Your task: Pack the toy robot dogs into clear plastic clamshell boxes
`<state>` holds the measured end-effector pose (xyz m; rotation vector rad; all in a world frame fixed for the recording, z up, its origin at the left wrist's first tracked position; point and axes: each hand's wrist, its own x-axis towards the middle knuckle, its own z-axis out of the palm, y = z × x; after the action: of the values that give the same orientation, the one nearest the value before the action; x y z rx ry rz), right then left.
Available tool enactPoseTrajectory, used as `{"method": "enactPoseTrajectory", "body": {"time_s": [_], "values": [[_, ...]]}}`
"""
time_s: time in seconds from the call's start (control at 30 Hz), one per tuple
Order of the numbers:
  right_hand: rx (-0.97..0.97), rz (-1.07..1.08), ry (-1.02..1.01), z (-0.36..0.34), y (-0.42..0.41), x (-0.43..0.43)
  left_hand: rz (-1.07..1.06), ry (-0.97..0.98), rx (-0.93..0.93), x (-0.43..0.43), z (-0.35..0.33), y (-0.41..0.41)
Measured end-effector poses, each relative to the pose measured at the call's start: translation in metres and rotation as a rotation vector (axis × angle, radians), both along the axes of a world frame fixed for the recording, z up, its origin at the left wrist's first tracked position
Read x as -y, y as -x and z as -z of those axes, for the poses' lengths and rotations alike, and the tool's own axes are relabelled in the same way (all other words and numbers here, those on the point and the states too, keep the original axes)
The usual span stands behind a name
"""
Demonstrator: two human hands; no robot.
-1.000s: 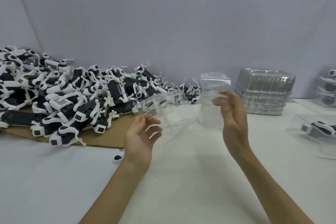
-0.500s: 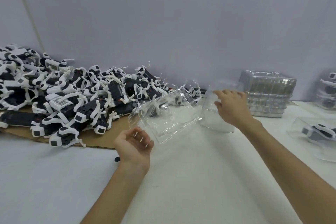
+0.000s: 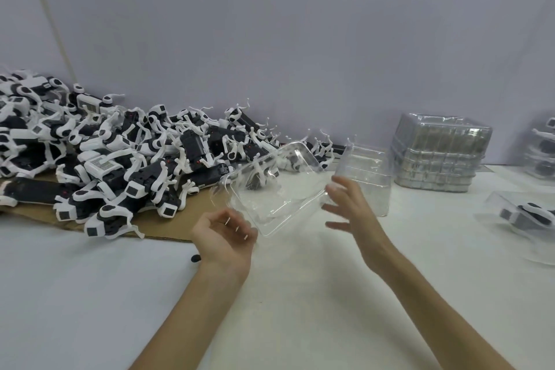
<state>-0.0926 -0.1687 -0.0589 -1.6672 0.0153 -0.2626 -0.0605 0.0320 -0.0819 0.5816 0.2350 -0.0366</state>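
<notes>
- Left hand [image 3: 223,237] pinches the near corner of the tilted, empty clamshell box [image 3: 270,189]; the thin plastic could flex and slip.
- Right hand [image 3: 348,207], fingers straight, touches its far edge and could topple the upright clear shell [image 3: 365,180].
- Toy robot dogs [image 3: 120,159] lie heaped at left, unpacked.

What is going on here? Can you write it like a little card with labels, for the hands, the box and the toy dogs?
Left hand: grips the near corner of the clear box, fingers curled
Right hand: open, fingers straight at the box's right edge
Box: empty, tilted, held above the table
Toy dogs: big black-and-white pile on cardboard, at the left
Empty boxes: stack at the back right
Packed dog: one inside another box, far right
</notes>
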Motion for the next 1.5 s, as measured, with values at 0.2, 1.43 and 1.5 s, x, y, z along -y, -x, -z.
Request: {"method": "enactPoseTrajectory", "body": {"time_s": [0.2,1.43,1.5], "values": [[-0.046,0.095,-0.035,0.015,0.002,0.007,0.115,-0.02,0.025,0.007,0.005,0.004],[-0.152,0.12,0.143,0.007,-0.004,0.056,0.116,-0.895,0.152,0.016,-0.001,0.009],[-0.129,0.215,0.201,0.007,-0.004,0.057,0.021,-0.906,0.185,0.014,-0.003,0.01]]}}
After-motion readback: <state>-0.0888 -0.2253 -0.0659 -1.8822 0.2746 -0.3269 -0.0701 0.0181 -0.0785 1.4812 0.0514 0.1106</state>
